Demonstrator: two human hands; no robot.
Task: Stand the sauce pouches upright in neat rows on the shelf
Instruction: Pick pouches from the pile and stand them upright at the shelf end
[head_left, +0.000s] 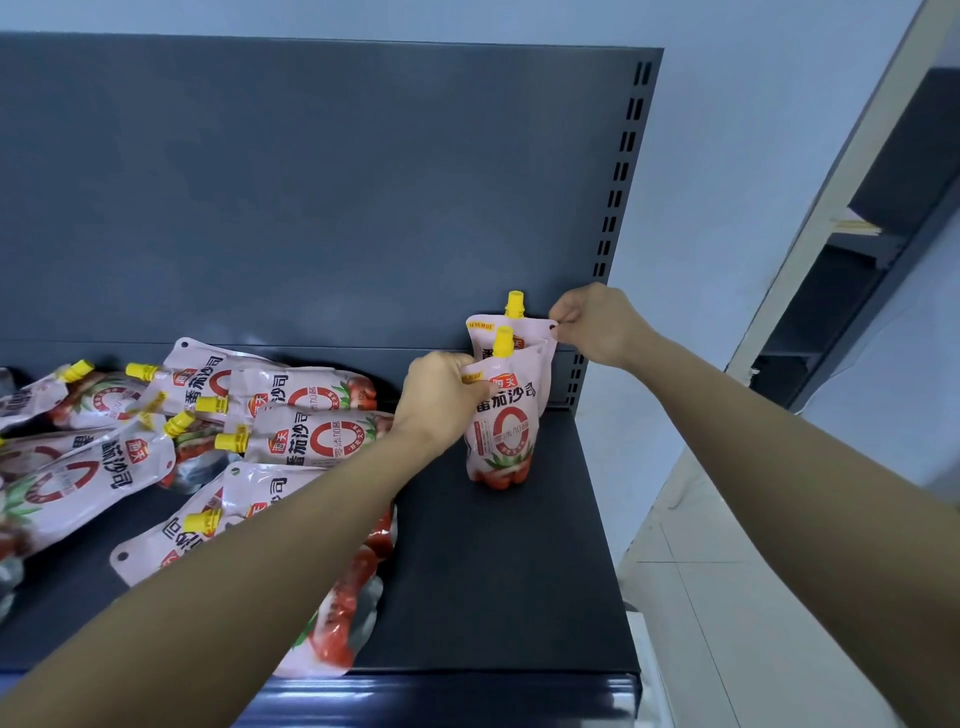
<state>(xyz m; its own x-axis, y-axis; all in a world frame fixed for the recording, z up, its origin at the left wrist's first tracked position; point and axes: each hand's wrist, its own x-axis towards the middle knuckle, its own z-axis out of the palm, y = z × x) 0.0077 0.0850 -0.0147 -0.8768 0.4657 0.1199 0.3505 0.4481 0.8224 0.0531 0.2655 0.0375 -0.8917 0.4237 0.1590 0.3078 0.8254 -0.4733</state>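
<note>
Two pink sauce pouches with yellow caps stand upright, one behind the other, at the right end of the dark shelf (498, 571). My left hand (441, 402) grips the top left corner of the front pouch (504, 431). My right hand (597, 325) pinches the top right corner of the rear pouch (524, 330), which stands against the back panel. Several more pouches (306, 421) lie flat in a loose pile on the left half of the shelf, partly under my left forearm.
The grey back panel (311, 197) rises behind the shelf, with a slotted upright (618, 182) at its right edge. Bare shelf surface lies in front of the standing pouches. To the right are a pale wall, a tiled floor (727, 597) and another dark shelf unit (857, 260).
</note>
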